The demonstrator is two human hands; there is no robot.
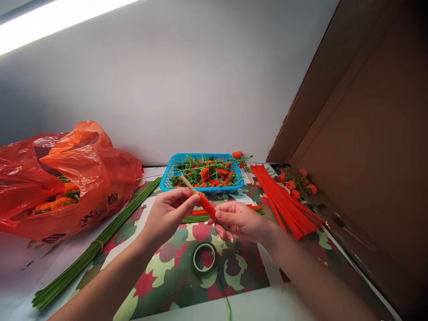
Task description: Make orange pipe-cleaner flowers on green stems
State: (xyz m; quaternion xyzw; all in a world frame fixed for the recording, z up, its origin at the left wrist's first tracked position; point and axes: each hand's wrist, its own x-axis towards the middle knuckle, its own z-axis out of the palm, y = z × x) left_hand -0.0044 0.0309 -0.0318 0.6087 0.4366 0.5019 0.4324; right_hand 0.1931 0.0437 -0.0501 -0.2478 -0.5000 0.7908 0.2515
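Note:
A thin wooden stick [189, 184] slants between my two hands, with an orange-red fuzzy strip [207, 206] wrapped around its lower part. My left hand [170, 211] pinches the stick at the upper end of the strip, thumb on top. My right hand [236, 218] closes its fingers round the lower end of the strip, where part of the stick is hidden. Below the hands, a roll of green tape [204, 258] lies on the patterned mat [180, 285]. Just behind them are red and green stems [197, 216].
A blue basket [202, 190] of orange flowers and green pieces stands behind. An orange plastic bag [100, 178] and a green stem bundle [110, 234] lie left. Red stems [287, 205], more flowers [296, 183] and a cardboard wall [364, 133] are right.

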